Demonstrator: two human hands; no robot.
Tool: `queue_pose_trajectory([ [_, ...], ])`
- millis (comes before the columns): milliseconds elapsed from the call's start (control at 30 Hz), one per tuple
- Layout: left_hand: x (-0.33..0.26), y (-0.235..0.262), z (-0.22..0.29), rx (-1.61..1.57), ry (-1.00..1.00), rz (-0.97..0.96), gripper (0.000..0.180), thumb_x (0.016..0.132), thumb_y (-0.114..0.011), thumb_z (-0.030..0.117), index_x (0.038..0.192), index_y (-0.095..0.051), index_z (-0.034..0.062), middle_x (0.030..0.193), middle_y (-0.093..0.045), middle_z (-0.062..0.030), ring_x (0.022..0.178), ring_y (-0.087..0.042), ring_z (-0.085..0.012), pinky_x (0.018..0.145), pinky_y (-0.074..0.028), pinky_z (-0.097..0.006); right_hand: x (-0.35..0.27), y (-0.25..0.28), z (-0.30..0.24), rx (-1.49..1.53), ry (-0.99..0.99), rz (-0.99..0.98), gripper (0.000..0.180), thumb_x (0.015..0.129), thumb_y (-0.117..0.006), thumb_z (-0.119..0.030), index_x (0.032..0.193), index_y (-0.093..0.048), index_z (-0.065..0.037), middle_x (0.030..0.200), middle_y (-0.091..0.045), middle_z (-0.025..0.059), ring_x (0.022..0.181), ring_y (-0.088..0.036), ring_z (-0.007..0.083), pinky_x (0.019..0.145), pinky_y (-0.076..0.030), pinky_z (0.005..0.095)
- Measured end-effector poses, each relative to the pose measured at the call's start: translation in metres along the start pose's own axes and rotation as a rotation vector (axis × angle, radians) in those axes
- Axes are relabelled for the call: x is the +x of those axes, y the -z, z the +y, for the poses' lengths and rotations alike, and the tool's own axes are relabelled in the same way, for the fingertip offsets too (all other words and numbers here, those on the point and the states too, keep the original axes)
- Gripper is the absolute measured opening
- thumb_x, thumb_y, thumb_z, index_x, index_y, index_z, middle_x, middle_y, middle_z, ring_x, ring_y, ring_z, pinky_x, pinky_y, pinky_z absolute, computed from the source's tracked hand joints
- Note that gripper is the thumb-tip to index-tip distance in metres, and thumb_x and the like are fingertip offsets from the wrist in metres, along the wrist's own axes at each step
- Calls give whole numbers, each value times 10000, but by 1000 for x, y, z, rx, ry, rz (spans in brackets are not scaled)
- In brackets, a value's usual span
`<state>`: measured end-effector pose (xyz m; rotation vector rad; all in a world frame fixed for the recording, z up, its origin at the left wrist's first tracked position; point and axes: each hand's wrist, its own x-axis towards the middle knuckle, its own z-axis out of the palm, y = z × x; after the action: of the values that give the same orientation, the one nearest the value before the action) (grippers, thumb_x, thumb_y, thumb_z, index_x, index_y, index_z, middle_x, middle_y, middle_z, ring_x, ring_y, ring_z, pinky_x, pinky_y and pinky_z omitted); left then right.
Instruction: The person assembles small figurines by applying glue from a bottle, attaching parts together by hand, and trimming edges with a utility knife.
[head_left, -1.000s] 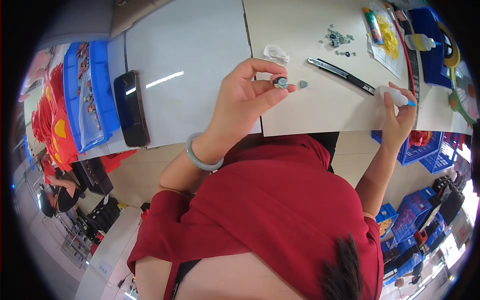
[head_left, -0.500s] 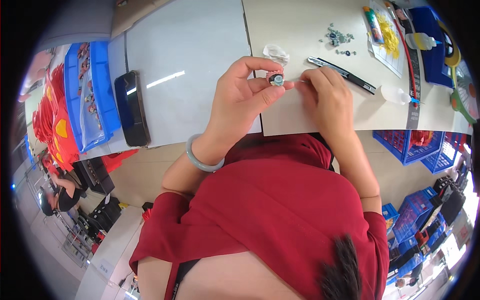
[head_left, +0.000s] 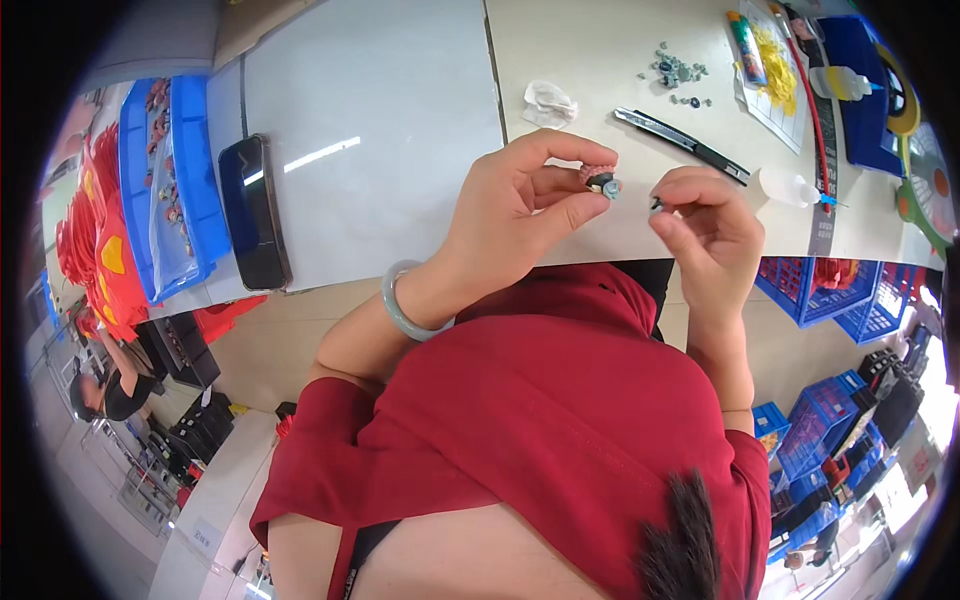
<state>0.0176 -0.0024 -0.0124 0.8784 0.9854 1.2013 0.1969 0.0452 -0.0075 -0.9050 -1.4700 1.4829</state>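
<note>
Between the thumb and fingers of my left hand [head_left: 530, 200] is a small figurine [head_left: 600, 182], pink, black and pale grey-green. My right hand [head_left: 710, 225] pinches a tiny dark grey-green piece [head_left: 657, 205] at its fingertips, a short gap away from the figurine. Both hands are above the table's near edge. Beyond them lies a black utility knife [head_left: 680, 145], set slantwise. Several loose grey-green pieces [head_left: 678, 72] are scattered farther back. A crumpled white tissue [head_left: 549, 105] rests behind my left hand.
At right stand a white squeeze bottle [head_left: 785, 187] and another squeeze bottle [head_left: 840, 83], near a blue bin [head_left: 860, 130] and a sheet with yellow material [head_left: 778, 80]. Leftward are a phone [head_left: 254, 210] and a blue tray [head_left: 150, 200] of small figurines. A person [head_left: 110, 385] is at far left.
Both hands have shifted right, with the figurine in the left. My right hand has drawn away from it and turned, showing the tiny piece in its fingertips.
</note>
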Motion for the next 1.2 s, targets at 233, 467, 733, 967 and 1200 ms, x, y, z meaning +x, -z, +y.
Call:
queue_pose_trajectory([
  [233, 1, -3, -3, 85, -175, -10, 290, 747, -585, -90, 1027, -564, -15, 1021, -512, -91, 852, -521, -126, 766, -484, -251, -1, -13, -2, -183, 197, -11, 209, 660, -674, 69, 836, -573, 20, 832, -587, 79, 711, -542, 143, 628, -447, 242],
  [467, 2, -4, -5, 82, -211, -13, 290, 742, -598, -83, 1023, -565, -16, 1011, -513, -88, 851, -527, -131, 764, -487, -257, -2, -13, 0, -186, 183, 9, 206, 651, -684, 68, 820, -582, 11, 811, -597, 78, 708, -554, 147, 614, -454, 243],
  [733, 2, -10, 0, 124, -217, 110, 241, 688, -646, -76, 910, -607, 9, 867, -548, -56, 785, -597, -138, 730, -515, -242, -2, -13, -1, -254, 220, 40, 188, 635, -696, 61, 786, -600, 5, 774, -612, 83, 696, -581, 160, 583, -467, 246],
  [967, 1, -3, -3, 269, -359, 30, 324, 651, -673, -116, 949, -590, -17, 872, -550, -88, 777, -578, -135, 717, -521, -254, -3, -13, -3, -385, 318, 26, 178, 613, -707, 58, 754, -617, -3, 747, -611, 85, 627, -578, 157, 515, -459, 233],
  [1200, 0, -2, -1, 351, -380, 3, 327, 638, -684, -112, 941, -603, -21, 827, -559, -86, 743, -587, -145, 681, -530, -258, -7, -12, 4, -299, 300, 23, 170, 619, -708, 55, 750, -618, -5, 751, -610, 86, 620, -569, 147, 512, -450, 230],
])
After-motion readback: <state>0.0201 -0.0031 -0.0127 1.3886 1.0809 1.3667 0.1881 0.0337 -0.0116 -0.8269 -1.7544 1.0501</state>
